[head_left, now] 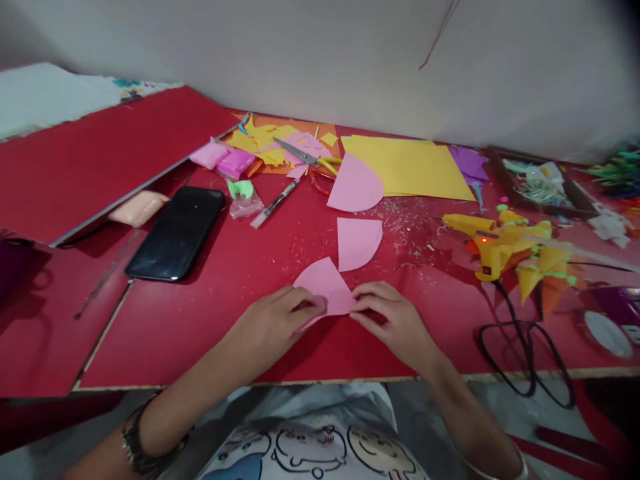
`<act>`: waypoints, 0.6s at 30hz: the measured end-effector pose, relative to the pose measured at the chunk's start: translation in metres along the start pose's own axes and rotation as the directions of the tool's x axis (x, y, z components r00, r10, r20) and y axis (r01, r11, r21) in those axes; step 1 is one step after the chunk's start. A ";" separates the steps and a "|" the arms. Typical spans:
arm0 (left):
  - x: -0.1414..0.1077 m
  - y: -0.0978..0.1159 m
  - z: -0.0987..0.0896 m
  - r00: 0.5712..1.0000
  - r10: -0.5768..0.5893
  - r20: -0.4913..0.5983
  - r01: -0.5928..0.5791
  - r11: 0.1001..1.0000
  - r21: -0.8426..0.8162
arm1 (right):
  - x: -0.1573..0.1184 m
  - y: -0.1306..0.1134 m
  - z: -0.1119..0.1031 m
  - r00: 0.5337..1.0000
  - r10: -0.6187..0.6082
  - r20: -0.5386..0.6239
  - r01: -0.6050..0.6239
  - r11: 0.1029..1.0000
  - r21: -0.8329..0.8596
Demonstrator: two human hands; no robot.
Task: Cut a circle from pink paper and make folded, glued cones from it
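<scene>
Right in front of me, the pink paper (327, 287) sits between my nearly closed hands: left hand (270, 320) pinching its near-left side, right hand (397, 323) its right corner, straight edge slanting near-right.

One head cam, above the red table (130, 347)'s near side. Faces forward and down across it, close range; catches wall (320, 67) beyond it, wearer's shirt (310, 453) on its near side.

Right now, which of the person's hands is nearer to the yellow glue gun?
Right. The right hand pinches the right corner of the pink paper, below and left of the glue gun in the picture; the left hand holds the paper's left side, farther off.
</scene>
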State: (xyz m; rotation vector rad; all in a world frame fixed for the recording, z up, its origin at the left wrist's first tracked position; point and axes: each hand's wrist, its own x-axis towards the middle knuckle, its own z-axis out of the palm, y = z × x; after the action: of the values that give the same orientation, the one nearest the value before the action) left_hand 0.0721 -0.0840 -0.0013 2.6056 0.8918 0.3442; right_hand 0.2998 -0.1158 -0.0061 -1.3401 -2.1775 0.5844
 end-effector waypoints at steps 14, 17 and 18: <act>-0.001 -0.004 0.002 0.987 -0.148 -0.070 0.140 0.985 -0.102 | -0.003 0.007 -0.005 0.978 0.184 -0.096 -0.191 0.979 -0.072; -0.001 -0.003 0.003 0.984 -0.161 -0.074 0.152 0.982 -0.110 | -0.002 0.005 -0.006 0.978 0.174 -0.114 -0.173 0.985 0.014; -0.002 -0.003 0.003 0.983 -0.167 -0.075 0.158 0.981 -0.110 | -0.002 0.003 -0.006 0.980 0.164 -0.108 -0.160 0.986 0.047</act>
State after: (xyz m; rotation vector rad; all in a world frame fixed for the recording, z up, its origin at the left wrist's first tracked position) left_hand 0.0700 -0.0833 -0.0053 2.4198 1.0776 0.4461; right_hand 0.3066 -0.1161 -0.0041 -1.5031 -1.9711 0.5936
